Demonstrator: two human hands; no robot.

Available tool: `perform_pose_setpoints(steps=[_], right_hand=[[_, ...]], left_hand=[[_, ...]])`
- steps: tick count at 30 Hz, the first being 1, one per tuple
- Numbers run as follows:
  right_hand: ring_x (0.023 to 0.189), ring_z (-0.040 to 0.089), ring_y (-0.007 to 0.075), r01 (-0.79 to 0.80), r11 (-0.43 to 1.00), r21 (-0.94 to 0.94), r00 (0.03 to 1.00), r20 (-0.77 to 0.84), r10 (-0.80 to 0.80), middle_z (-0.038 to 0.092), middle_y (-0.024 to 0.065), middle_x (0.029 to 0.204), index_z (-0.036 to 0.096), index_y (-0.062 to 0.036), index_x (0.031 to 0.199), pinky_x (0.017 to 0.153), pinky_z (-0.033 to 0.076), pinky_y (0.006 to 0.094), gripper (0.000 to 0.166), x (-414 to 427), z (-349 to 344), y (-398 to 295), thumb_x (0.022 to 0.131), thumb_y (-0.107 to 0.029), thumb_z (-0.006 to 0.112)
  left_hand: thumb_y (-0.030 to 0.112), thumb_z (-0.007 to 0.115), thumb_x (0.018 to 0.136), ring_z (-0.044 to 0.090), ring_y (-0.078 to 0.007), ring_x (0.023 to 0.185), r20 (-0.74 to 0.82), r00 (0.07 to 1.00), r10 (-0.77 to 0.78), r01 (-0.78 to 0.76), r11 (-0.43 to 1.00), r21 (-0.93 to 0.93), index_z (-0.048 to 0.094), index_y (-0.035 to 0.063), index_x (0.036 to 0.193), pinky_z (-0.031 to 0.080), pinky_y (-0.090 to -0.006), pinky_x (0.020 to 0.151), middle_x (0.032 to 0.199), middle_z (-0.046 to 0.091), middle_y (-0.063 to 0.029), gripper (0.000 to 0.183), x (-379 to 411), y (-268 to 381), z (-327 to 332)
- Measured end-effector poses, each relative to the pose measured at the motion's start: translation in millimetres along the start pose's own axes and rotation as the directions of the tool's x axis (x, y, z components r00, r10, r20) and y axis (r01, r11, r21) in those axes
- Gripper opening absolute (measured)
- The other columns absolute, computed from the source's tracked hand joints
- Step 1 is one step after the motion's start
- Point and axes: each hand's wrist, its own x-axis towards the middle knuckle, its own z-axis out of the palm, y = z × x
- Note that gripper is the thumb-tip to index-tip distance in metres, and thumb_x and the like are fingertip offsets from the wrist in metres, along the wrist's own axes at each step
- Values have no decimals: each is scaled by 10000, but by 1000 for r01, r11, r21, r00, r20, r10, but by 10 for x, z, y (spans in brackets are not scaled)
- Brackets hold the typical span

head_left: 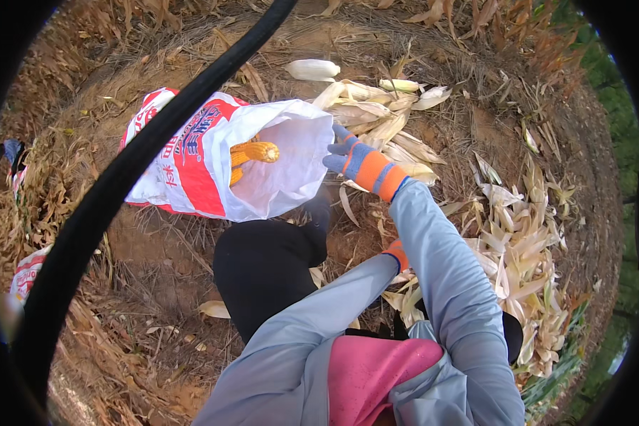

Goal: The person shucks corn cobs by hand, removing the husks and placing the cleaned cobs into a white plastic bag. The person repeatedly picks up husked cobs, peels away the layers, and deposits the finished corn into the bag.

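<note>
A white and red woven plastic sack (207,154) lies on its side, its mouth facing right, with several husked yellow corn cobs (255,152) inside. My right hand (363,162), in an orange and grey knit glove, is at the right rim of the mouth. Its fingers are spread and nothing shows in them; whether they touch the rim is unclear. Only a little of my left hand (399,254), in a matching glove, shows beside my right forearm, low over the husks; its fingers are hidden. Pale corn husks (378,114) lie just beyond my right hand.
A pale ear of corn (312,70) lies above the sack. A long heap of dry husks (511,250) spreads at the right. A black strap or tube crosses the view at the left. Another printed sack (27,274) is at the left edge. My bent knee (261,261) is below the sack.
</note>
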Motion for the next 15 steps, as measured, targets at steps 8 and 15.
perform_pose_setpoints(steps=[8,15], right_hand=[[861,557,154,-247,958,-147,956,-197,217,576,108,996,447,-23,1179,759,442,269,480,-1036,-1313,509,770,-225,596],[821,579,190,-441,841,-313,897,-121,425,613,130,885,507,3,1078,737,445,290,501,-1670,-1074,1341,706,-304,643]], left_hand=[[476,399,844,405,-392,1100,10,839,-544,351,526,-775,215,196,1307,426,-544,779,1297,321,-151,572,176,1091,-292],[496,399,837,466,-362,1028,219,800,-558,512,446,-734,340,182,1216,376,-593,785,1183,441,-116,496,275,938,-183]])
